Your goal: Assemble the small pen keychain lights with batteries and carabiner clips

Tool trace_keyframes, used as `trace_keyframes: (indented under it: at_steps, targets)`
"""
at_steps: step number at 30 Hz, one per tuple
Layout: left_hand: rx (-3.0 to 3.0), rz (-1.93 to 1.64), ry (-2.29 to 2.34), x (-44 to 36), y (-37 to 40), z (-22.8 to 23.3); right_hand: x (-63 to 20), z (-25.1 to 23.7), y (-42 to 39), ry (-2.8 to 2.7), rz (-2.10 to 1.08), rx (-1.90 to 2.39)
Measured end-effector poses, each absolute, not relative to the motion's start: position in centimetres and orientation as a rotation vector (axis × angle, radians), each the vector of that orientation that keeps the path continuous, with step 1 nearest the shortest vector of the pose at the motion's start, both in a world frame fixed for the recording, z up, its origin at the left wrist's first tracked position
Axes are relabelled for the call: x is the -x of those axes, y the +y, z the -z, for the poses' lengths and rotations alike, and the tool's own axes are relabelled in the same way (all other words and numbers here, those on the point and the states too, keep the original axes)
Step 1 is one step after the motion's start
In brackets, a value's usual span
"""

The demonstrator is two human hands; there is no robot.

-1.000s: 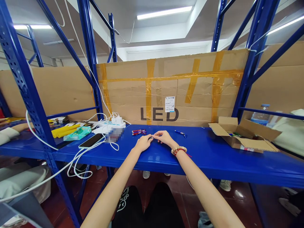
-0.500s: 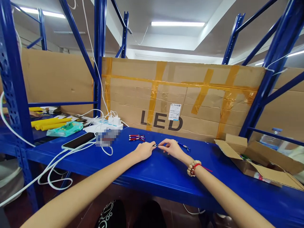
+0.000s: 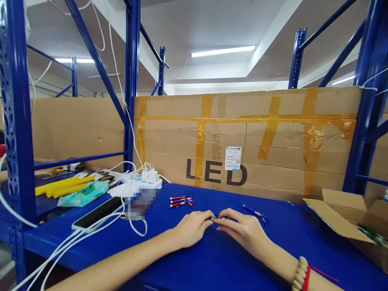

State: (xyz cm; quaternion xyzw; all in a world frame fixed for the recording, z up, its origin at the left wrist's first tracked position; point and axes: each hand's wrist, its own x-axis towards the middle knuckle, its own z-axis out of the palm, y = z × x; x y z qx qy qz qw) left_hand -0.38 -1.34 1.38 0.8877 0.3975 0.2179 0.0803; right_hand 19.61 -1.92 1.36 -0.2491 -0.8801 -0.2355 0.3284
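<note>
Small metal piece (image 3: 214,218) pinched between both hands.

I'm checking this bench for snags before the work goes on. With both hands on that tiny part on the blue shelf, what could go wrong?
The small dark part is pinched between the left hand and right hand; if the grip slips, it could roll off the blue shelf. The white cables loop close to the left forearm and might catch. The phone lies near the shelf's front edge, so a tugged cable might drag it off.
</note>
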Motion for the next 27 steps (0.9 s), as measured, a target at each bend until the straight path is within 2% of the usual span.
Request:
trace_keyframes:
  at_steps: [6, 22, 27]
  targets:
    - [-2.584, -0.651, 1.093, -0.8, 0.2, -1.0, -19.7, -1.9, -0.2, -2.300, 0.560, 0.583]
    - [-2.602, -0.549, 0.677, -0.3, 0.3, -0.4, -20.7, -1.4, -1.5, -2.295, 0.134, 0.510]
    - [-2.646, -0.485, 0.604, 0.4, -0.6, -1.4, -20.6, -0.8, -1.6, -2.263, -0.143, 0.538]
